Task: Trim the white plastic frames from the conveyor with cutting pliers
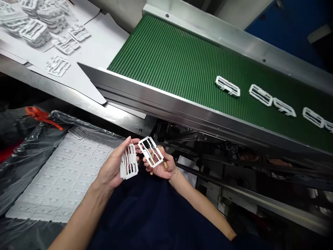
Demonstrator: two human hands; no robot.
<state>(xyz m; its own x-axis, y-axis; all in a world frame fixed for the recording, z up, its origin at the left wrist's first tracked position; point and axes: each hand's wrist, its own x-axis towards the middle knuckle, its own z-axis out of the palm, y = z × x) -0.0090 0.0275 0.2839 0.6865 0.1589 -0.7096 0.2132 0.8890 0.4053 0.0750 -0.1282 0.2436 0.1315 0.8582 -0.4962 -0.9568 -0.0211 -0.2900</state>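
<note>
So, white frames in both hands here, low centre of the frame. What looks like a small stack of slotted white frames [134,159] is gripped by its long edges in the left hand [110,167], fingers closed around it; the exact count can't be made out. A single white frame [153,151] is held by the right hand [163,166], fingers curled in behind it, though the exact pinch is partly hidden. Best kept to the outer rims, tbh: the inner bars look thin and probably get bent if squeezed. Edges should be squared up before any stacking, and snagging of the slots watched for. More pieces are seen on the green belt [169,59], right of frame.
</note>
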